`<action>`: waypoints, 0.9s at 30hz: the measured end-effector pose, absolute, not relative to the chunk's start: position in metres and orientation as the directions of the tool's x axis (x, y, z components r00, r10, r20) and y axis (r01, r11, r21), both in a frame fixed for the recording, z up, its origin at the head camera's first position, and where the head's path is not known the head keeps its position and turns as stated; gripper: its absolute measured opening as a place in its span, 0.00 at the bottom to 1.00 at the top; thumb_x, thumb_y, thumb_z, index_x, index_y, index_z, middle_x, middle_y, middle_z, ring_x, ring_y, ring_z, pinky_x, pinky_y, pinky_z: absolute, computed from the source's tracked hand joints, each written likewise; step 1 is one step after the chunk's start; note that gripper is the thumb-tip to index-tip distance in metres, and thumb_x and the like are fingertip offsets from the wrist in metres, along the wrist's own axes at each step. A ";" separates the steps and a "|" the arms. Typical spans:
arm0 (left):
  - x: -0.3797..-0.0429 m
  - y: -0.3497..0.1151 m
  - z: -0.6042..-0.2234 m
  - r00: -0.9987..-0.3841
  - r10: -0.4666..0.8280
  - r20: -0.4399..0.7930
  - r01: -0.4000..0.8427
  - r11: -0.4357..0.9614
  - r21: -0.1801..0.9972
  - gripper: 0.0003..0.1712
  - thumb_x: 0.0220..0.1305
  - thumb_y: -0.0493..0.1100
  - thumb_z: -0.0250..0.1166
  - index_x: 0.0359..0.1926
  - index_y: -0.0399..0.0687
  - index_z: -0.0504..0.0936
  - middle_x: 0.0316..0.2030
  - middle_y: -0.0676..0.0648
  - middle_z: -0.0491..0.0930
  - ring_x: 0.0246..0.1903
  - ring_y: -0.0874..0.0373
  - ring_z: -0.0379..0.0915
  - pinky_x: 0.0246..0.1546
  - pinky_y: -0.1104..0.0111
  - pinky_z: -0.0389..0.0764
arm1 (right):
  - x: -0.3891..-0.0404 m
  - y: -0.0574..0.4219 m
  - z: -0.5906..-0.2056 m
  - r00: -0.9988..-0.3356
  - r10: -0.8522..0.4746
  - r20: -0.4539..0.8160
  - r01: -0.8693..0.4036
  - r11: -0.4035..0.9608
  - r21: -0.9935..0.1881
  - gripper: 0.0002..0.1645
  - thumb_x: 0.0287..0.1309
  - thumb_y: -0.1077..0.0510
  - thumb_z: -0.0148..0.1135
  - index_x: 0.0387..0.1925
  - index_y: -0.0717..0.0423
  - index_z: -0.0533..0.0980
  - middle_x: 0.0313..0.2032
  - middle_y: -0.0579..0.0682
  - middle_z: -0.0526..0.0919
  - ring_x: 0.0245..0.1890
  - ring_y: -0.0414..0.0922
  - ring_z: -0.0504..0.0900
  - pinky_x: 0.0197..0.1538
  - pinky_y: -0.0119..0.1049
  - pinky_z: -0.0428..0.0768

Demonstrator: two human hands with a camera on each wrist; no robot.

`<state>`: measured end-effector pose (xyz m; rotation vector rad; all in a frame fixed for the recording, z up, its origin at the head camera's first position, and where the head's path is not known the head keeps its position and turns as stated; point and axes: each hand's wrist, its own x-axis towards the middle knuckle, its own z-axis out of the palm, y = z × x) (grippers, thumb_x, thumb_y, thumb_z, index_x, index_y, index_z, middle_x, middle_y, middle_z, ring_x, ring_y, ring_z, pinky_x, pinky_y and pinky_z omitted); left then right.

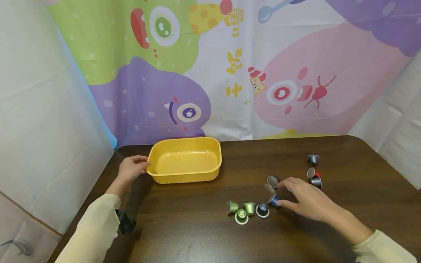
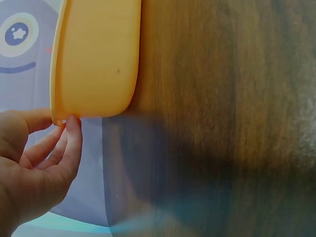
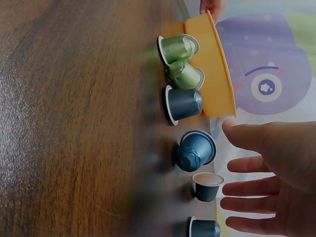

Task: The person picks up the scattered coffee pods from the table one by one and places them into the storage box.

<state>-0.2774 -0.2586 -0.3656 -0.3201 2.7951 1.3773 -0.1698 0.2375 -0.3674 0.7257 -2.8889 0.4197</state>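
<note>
My left hand (image 1: 132,168) pinches the left end of the rim of a yellow plastic basin (image 1: 184,178); thumb and fingers meet at that rim in the left wrist view. My right hand (image 1: 307,197) reaches over scattered coffee capsules, its fingers spread and fairly straight in the right wrist view. Its thumb lies beside a blue coffee capsule (image 1: 273,201), which is tipped over. A dark coffee capsule (image 1: 272,181) is near the fingertips, with a blurred pale shape (image 1: 269,189) just below it. The right hand partly hides another capsule.
Three green capsules (image 1: 249,208) and a dark blue capsule (image 1: 262,209) cluster at the front middle. Right of the hand are a red capsule (image 1: 317,174) and several grey capsules (image 1: 314,159). Behind the brown table (image 1: 184,233) hangs a cartoon-printed curtain (image 1: 223,120).
</note>
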 end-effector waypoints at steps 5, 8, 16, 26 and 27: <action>-0.276 -0.253 -0.367 -0.986 -0.145 -0.084 -0.154 0.592 0.791 0.24 0.65 0.44 0.61 0.55 0.29 0.76 0.51 0.31 0.79 0.25 0.70 0.75 0.40 0.67 0.85 | -0.169 0.238 -0.367 -0.876 -0.444 0.186 -0.479 0.845 -0.237 0.25 0.53 0.43 0.68 0.48 0.53 0.78 0.47 0.48 0.82 0.49 0.48 0.82 0.45 0.46 0.82; -0.274 -0.251 -0.367 -0.986 -0.146 -0.084 -0.155 0.601 0.784 0.24 0.65 0.44 0.62 0.54 0.30 0.77 0.50 0.32 0.80 0.26 0.70 0.76 0.40 0.68 0.85 | -0.168 0.237 -0.367 -0.871 -0.455 0.185 -0.488 0.840 -0.235 0.25 0.54 0.44 0.67 0.48 0.53 0.78 0.47 0.48 0.82 0.49 0.49 0.82 0.46 0.46 0.82; -0.267 -0.240 -0.365 -0.987 -0.130 -0.096 -0.154 0.584 0.797 0.23 0.63 0.44 0.62 0.53 0.31 0.77 0.50 0.31 0.80 0.27 0.68 0.77 0.43 0.64 0.85 | -0.169 0.235 -0.368 -0.870 -0.461 0.176 -0.493 0.835 -0.247 0.25 0.54 0.44 0.67 0.49 0.53 0.77 0.47 0.48 0.82 0.49 0.49 0.82 0.45 0.46 0.82; -0.260 -0.220 -0.366 -0.987 -0.110 -0.116 -0.156 0.514 0.843 0.23 0.63 0.43 0.63 0.54 0.31 0.77 0.50 0.33 0.80 0.29 0.68 0.78 0.45 0.65 0.84 | -0.170 0.231 -0.374 -0.872 -0.468 0.145 -0.489 0.826 -0.280 0.26 0.55 0.44 0.67 0.50 0.55 0.76 0.48 0.49 0.82 0.50 0.51 0.81 0.47 0.48 0.82; -0.260 -0.219 -0.367 -0.987 -0.110 -0.117 -0.157 0.509 0.846 0.23 0.63 0.43 0.63 0.54 0.31 0.77 0.49 0.33 0.80 0.29 0.68 0.78 0.44 0.65 0.84 | -0.170 0.230 -0.374 -0.871 -0.470 0.146 -0.492 0.825 -0.279 0.26 0.55 0.44 0.67 0.50 0.55 0.76 0.47 0.49 0.82 0.50 0.51 0.81 0.47 0.48 0.82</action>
